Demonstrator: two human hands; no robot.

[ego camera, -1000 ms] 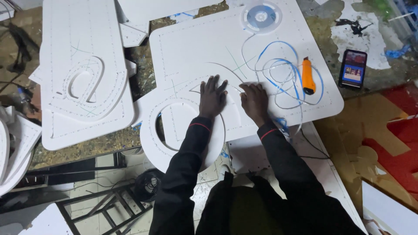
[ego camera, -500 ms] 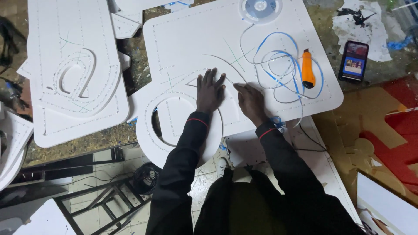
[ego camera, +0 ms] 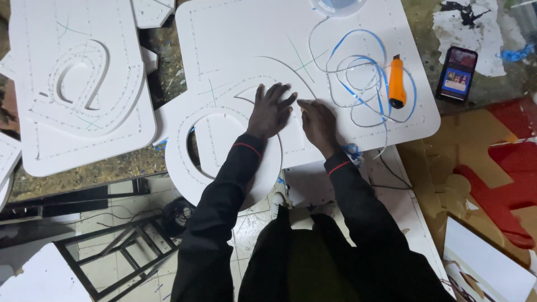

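On the cluttered bench your view's slid left since a moment ago, left hand (ego camera: 271, 110) flat and right hand (ego camera: 316, 124) pinching the thin strip (ego camera: 291, 70) on the white board (ego camera: 246, 45) near its front edge.

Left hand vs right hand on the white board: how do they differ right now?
The left hand lies flat with fingers spread wide; the right hand has its fingers bunched, tips pressing at the thin strip. The left hand sits by the round cutout; the right hand sits nearer the loose coils and orange knife. Both rest on the white board, in dark sleeves with red cuffs.
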